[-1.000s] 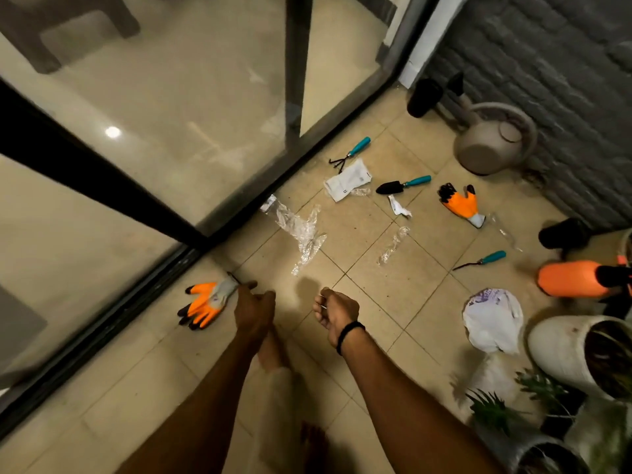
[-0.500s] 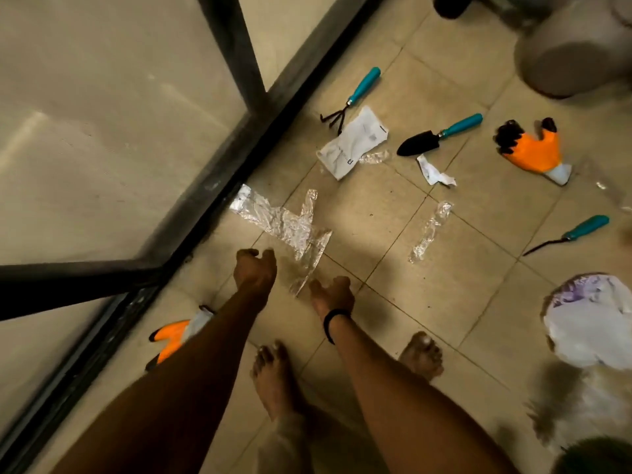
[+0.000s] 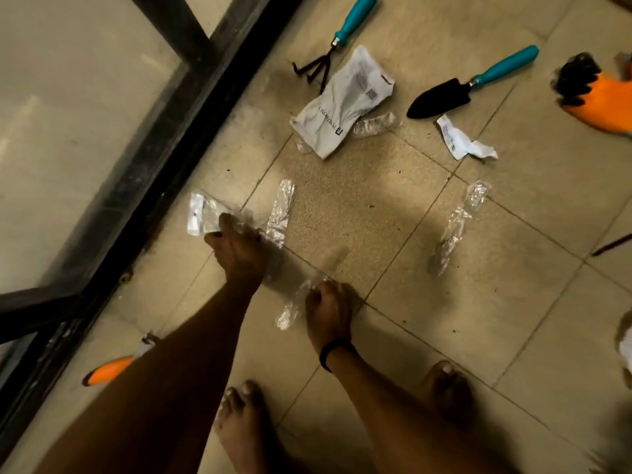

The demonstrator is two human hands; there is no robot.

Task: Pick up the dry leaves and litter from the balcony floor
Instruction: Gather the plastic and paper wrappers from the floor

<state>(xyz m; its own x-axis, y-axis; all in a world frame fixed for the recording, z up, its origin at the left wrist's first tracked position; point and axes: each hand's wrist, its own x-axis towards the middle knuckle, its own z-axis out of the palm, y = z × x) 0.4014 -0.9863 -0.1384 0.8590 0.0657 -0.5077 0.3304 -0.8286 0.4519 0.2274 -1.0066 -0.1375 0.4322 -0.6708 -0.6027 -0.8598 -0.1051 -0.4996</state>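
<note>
Head view: left hand (image 3: 237,249) and right hand (image 3: 328,307) clutch plastic wrap (image 3: 280,213). It looks light, crinkly, slippery; bunch its middle.

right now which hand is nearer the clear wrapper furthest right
Right. The right hand sits down-left of the clear wrapper; the left hand is farther left, on the plastic bag.

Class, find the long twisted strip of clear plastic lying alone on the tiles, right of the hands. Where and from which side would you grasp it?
Probably pinch the clear plastic strip at its crumpled middle, coming straight down from above, fingers across its narrow width. It lies along the tiles with bare floor either side, and the creases stand proud enough to catch.
</note>
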